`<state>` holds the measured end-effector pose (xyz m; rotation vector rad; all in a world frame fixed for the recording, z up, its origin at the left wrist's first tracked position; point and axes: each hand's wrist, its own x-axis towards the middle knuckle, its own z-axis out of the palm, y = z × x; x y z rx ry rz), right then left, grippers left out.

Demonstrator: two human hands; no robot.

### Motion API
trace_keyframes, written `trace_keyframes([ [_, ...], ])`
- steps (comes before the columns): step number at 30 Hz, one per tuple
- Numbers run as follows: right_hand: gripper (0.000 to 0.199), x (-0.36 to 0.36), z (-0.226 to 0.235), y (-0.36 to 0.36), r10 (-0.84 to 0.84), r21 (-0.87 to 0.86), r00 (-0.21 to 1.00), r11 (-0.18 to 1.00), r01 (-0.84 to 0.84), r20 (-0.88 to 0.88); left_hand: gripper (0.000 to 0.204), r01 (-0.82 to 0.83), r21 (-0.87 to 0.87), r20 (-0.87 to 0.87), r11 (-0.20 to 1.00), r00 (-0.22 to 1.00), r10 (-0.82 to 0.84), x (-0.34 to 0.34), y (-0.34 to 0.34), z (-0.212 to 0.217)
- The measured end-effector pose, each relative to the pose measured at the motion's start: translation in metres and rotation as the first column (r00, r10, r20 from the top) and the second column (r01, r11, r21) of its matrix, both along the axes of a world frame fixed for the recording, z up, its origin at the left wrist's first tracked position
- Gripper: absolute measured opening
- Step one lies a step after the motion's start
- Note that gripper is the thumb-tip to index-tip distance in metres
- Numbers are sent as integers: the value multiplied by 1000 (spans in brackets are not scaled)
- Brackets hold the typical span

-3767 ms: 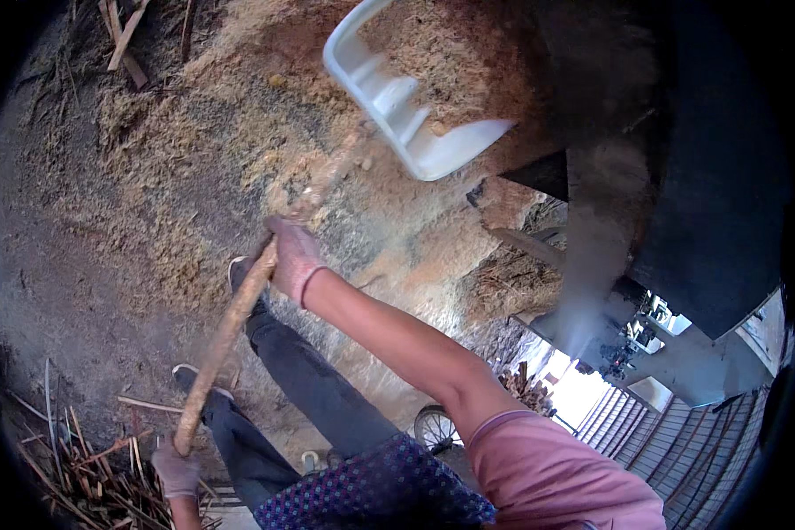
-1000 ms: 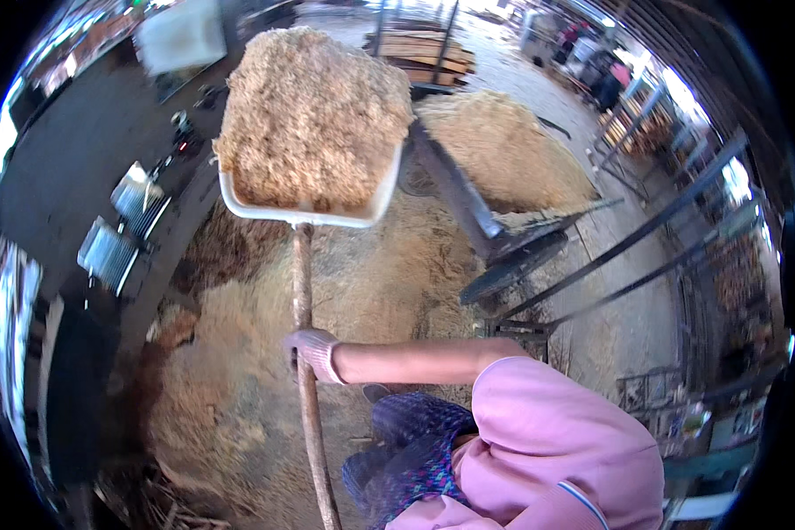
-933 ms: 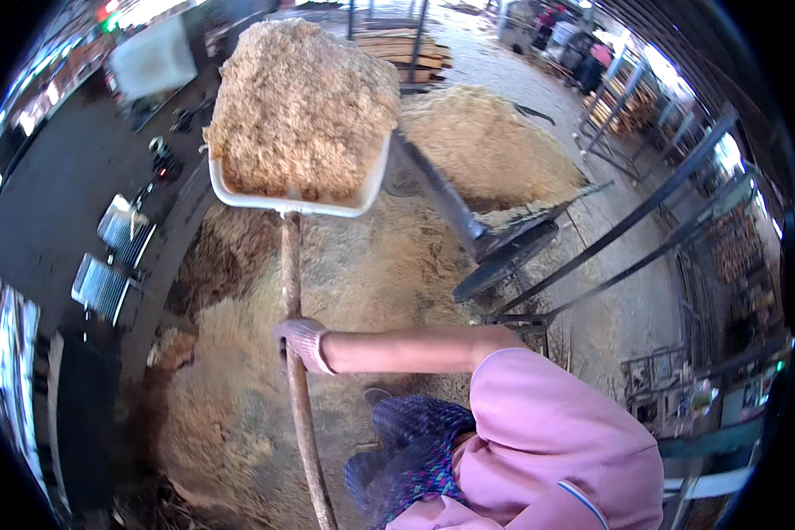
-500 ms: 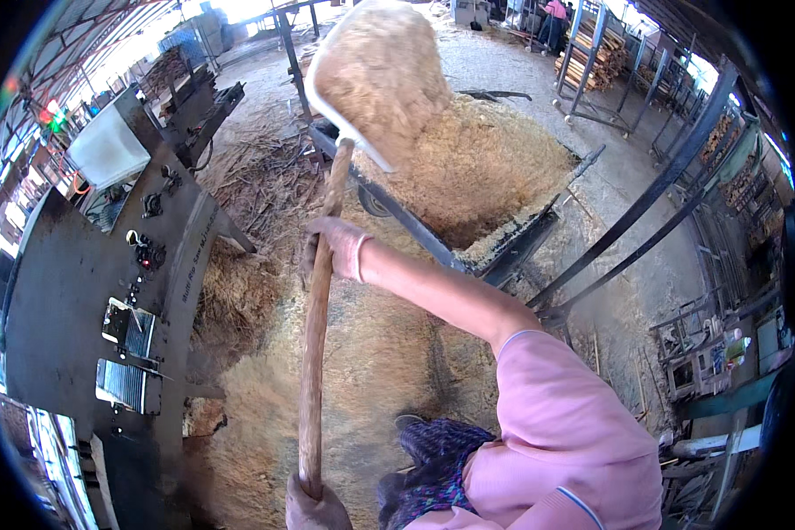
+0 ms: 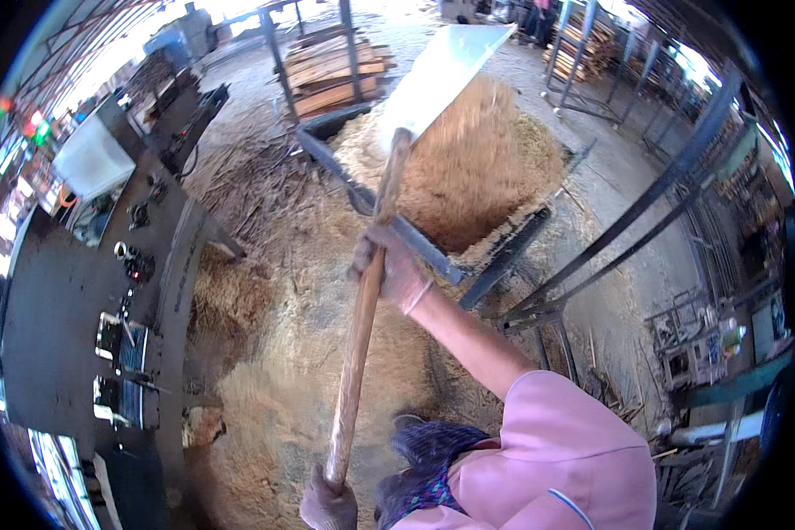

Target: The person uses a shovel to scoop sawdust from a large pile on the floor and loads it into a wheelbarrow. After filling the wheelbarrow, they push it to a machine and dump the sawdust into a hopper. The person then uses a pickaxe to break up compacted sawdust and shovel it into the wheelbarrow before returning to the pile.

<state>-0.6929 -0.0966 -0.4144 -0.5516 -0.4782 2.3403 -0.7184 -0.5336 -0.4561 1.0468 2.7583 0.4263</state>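
My left hand (image 5: pixel 328 507) was wrapped around the butt of the wooden shovel handle (image 5: pixel 362 309); my right hand (image 5: pixel 389 265) gripped it midway. The white blade (image 5: pixel 442 75), tilted, spilled sawdust (image 5: pixel 477 168) into the metal cart (image 5: pixel 503 256).

Right hand (image 5: pixel 396 272), gloved, wraps the wooden handle (image 5: pixel 359 327) mid-shaft; left hand (image 5: pixel 329 505), also gloved, grips its butt end at 6 o'clock. Handle runs up toward 12 to a white shovel blade (image 5: pixel 442 75), tipped over w/ sawdust (image 5: pixel 473 163) spilling off it into a metal-framed cart (image 5: pixel 433 256) already heaped. More sawdust covers the floor (image 5: pixel 300 353) around centre. Dark machine table (image 5: pixel 62 309) at 9 o'clock, stacked planks (image 5: pixel 336 75) near 11.
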Motion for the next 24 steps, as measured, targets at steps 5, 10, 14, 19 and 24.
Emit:
trace_keyframes([
  [5,21,40,-17,-53,33,-97,940,995,1,339,56,-132,-15,384,991,914,128,34,-41,-58],
  [10,20,74,-36,-64,61,-107,949,994,-29,308,54,-175,-3,529,985,835,150,43,-80,-152],
  [14,23,56,-4,-84,92,23,975,995,-99,201,50,-33,-45,23,998,999,35,45,-77,-139],
  [19,21,32,27,-132,253,116,961,957,-266,114,50,-121,191,-111,974,983,144,45,-100,-131],
  [24,20,-21,11,-241,502,59,851,855,-515,152,56,-371,213,-79,904,916,394,83,-206,-154],
])
